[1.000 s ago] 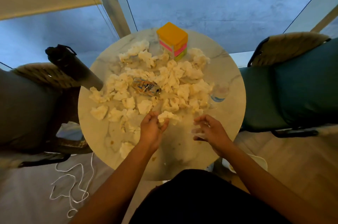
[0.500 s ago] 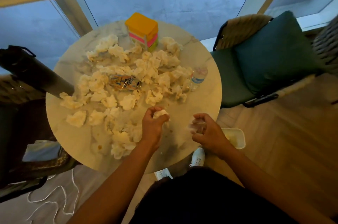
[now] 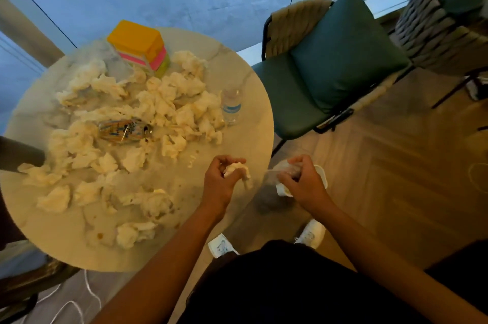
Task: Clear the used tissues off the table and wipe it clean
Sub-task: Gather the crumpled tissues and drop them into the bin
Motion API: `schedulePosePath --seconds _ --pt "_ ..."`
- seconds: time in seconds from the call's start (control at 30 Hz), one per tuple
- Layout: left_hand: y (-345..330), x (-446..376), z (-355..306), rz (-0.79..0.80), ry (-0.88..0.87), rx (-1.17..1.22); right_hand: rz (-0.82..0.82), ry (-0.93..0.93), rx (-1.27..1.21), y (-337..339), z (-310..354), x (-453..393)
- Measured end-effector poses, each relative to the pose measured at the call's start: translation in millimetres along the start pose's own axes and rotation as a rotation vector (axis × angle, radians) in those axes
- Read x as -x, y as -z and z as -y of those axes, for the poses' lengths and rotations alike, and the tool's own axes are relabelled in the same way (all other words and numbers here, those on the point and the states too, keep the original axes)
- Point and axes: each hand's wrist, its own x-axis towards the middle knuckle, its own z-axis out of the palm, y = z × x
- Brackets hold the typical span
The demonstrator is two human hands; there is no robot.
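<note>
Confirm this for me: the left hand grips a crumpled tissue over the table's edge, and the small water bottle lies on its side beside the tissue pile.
Not quite. The head view shows the water bottle standing upright beside the tissue pile, not lying down. The rest holds: the left hand grips a crumpled tissue over the table edge.

Cream-white crumpled tissues (image 3: 169, 101), pale marble-veined table (image 3: 245, 78), box (image 3: 140, 45) with orange top and pink and yellow-green bands, clear bottle (image 3: 231, 105) with blue label, multicoloured striped wrapper (image 3: 122, 130), teal chair cushion (image 3: 343, 51), white shoes (image 3: 313, 234), herringbone wood floor (image 3: 396, 165).
</note>
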Motion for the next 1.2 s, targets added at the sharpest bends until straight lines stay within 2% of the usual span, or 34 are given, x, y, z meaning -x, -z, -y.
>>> schedulePosePath --seconds 0.1,0.23,0.4,0.63,0.7,0.77,0.9,1.0,1.2 --pt "-30.4 1.4 8.7 0.034 0.006 -0.097 -0.013 -0.077 -0.037 30.1 -17.9 -7.1" --pt "-77.6 2.9 23.4 0.028 0.051 -0.146 0.065 -0.185 -0.012 78.6 -62.0 -33.9" --pt "-149.7 12.5 43.3 -0.017 0.058 -0.172 0.090 -0.196 0.062 144.8 -112.8 -74.5" --pt "-239.5 -13.2 93.7 -0.022 0.217 -0.385 0.150 -0.133 0.539 198.9 -196.2 -124.8" --pt "-259.2 -27.8 118.7 0.014 0.270 -0.468 0.294 -0.008 0.714 199.5 -225.2 -138.5" --pt "-272.5 -46.7 153.7 0.008 0.334 -0.483 0.378 0.044 0.718 194.1 -254.9 -155.9" --pt "-281.8 -92.9 243.2 0.001 0.331 -0.562 0.337 0.026 0.602 159.1 -334.8 -198.0" --pt "-281.7 -134.1 310.1 0.024 0.338 -0.623 0.244 -0.005 0.433 124.4 -398.1 -231.8" --pt "-268.5 -208.1 426.4 0.024 0.331 -0.757 0.158 -0.019 0.432 61.3 -499.4 -284.5"
